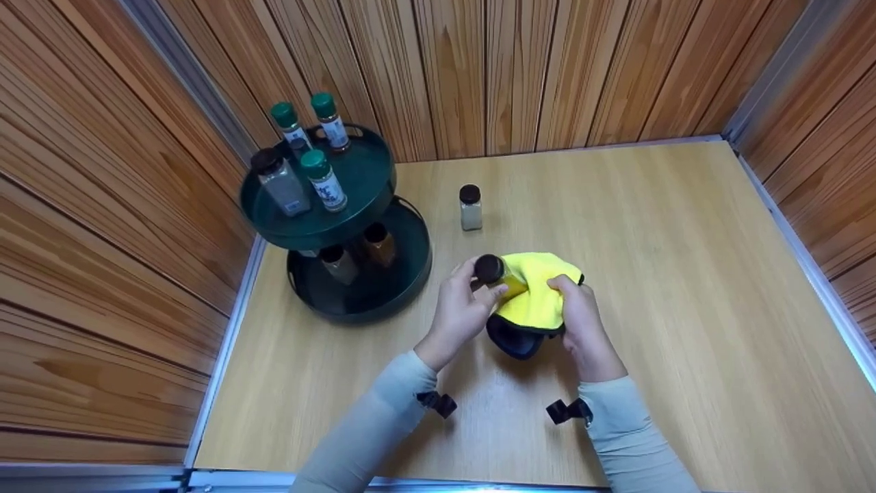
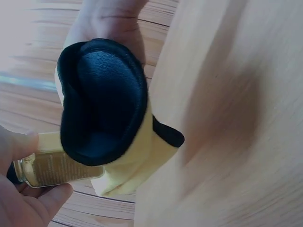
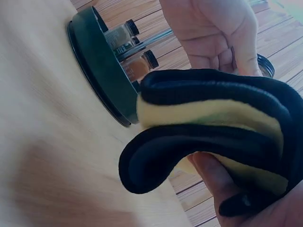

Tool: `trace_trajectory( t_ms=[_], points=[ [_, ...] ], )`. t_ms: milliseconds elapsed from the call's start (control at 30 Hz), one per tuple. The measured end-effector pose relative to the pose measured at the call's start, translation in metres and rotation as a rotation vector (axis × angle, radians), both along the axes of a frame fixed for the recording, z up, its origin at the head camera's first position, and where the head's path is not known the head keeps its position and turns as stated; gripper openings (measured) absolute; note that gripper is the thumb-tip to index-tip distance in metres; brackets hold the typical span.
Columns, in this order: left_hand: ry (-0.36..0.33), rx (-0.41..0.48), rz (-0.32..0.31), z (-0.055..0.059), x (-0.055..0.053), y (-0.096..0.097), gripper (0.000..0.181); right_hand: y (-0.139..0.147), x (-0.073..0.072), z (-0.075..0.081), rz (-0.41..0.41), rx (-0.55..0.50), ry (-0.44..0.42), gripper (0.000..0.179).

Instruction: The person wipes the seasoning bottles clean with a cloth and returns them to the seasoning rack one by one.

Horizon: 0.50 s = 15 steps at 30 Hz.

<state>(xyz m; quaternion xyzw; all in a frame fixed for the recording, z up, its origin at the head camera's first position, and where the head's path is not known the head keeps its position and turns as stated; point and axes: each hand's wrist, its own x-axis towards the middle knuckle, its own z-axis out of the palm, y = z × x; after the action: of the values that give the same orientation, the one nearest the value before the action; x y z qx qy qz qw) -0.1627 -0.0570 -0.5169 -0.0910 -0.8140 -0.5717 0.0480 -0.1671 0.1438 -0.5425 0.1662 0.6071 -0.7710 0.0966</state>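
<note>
Hands meet over the middle of the table [image 1: 684,274], and I see from the head view that my left hand [image 1: 460,309] has its fingers curled round a small jar [image 1: 503,274] with a dark cap, held above the wood. My right hand [image 1: 582,325] grips a yellow cloth [image 1: 537,291] with black edge, and the cloth is wrapped against the jar body.

Only the head view shows the green two-level rack [image 1: 342,226] at the left, with four bottles on the upper tray and two more below, and one bottle [image 1: 470,207] that stands alone on the table, between rack and hands.

The left wrist view gives what the head view hides: the glass of the jar [image 2: 57,168] with yellowish content and a label, and the black underside of the cloth [image 2: 104,99]. The right wrist view shows the folded layers of the cloth [image 3: 213,118] pinched in my fingers, and the rack [image 3: 99,80] from the side.

Labels are on several bottles, but I cannot read any writing
</note>
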Motion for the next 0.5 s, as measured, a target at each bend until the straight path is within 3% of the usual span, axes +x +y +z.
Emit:
trace_trajectory(
  t_ms=[267,400,500],
  points=[
    [0.063,-0.11,-0.048,0.004,0.01,-0.001,0.043,0.002,0.002,0.004,-0.077,0.085,0.01,0.022],
    [0.108,-0.159,-0.042,0.002,0.008,-0.006,0.04,0.007,0.0,0.006,-0.153,0.143,0.077,0.023],
    [0.081,-0.156,-0.016,-0.001,0.004,-0.011,0.039,0.013,-0.002,0.01,-0.174,0.188,0.13,0.023]
  ],
)
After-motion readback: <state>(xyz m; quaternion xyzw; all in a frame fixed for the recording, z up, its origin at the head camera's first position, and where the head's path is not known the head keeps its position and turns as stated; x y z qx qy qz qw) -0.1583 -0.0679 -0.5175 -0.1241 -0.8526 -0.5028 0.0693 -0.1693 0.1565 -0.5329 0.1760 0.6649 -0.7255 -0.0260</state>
